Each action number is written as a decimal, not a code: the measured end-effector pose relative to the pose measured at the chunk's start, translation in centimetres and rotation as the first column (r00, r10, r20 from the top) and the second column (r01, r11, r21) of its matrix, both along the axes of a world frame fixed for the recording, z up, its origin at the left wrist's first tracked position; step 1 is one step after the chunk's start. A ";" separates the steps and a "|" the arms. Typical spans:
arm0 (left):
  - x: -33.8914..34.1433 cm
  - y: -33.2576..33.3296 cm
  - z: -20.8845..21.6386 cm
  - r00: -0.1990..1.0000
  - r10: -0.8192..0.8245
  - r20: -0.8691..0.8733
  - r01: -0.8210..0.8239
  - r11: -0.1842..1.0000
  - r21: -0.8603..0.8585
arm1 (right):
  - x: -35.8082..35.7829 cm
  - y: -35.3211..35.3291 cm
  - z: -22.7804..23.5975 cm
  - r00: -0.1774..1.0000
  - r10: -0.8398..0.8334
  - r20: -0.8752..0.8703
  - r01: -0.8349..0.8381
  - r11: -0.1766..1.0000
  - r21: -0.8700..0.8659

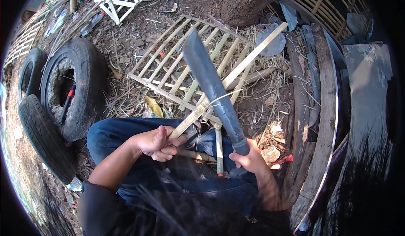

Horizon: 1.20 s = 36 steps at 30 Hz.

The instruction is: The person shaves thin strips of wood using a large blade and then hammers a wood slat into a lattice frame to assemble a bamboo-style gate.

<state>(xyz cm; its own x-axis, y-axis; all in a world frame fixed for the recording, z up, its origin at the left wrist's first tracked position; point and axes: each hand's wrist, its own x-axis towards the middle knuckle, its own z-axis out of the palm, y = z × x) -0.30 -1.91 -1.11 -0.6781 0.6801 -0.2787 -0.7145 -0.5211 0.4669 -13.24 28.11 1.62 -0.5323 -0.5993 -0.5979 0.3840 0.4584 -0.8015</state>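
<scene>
My left hand [159, 143] is closed around the near end of a long, pale bamboo strip [255, 59], thumb raised. The strip slants up and away to the right. In my right hand [249, 158] is the handle of a machete [205, 72], its dark, broad blade pointing up and to the left. The blade crosses in front of the strip; whether they touch I cannot tell. A thin pale shaving [228, 95] curves across the blade. Beyond both hands, a slatted bamboo panel [159, 93] lies on the ground, partly hidden by blade and strip.
Old tyres [90, 69] lie at the left, one with a red-and-black-handled tool [67, 103] inside. A tree trunk [242, 6] rises at the back. Wooden planks [322, 88] run along the right. Another bamboo frame [122, 3] lies far left. Shavings litter the soil.
</scene>
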 end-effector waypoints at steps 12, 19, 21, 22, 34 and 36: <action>0.0 -0.3 0.4 1.000 0.021 -0.020 -0.022 0.999 -0.045 | 0.0 -0.2 -0.4 0.893 0.032 0.449 0.105 0.955 -0.278; 0.5 -0.1 0.7 0.998 0.048 0.040 -0.045 0.996 -0.076 | 0.8 -0.7 -1.1 0.985 0.144 0.094 -0.140 0.989 -0.052; 0.9 -0.3 0.4 0.998 0.049 0.049 -0.046 0.997 -0.063 | 1.3 -0.7 -1.7 0.959 0.119 0.257 -0.093 0.989 -0.112; 0.9 -0.3 0.2 0.998 0.050 0.043 -0.047 0.997 -0.066 | 1.1 -0.7 -1.7 0.934 0.116 0.337 -0.078 0.989 -0.126; 0.5 -0.1 0.3 0.998 0.060 -0.009 -0.061 0.996 -0.064 | 0.8 -0.9 -2.6 0.997 0.066 0.043 -0.061 0.992 -0.110; 1.0 -0.3 -0.3 0.998 0.059 0.013 -0.058 0.995 -0.078 | 1.4 -0.8 -3.0 0.991 0.129 0.047 -0.123 0.987 -0.107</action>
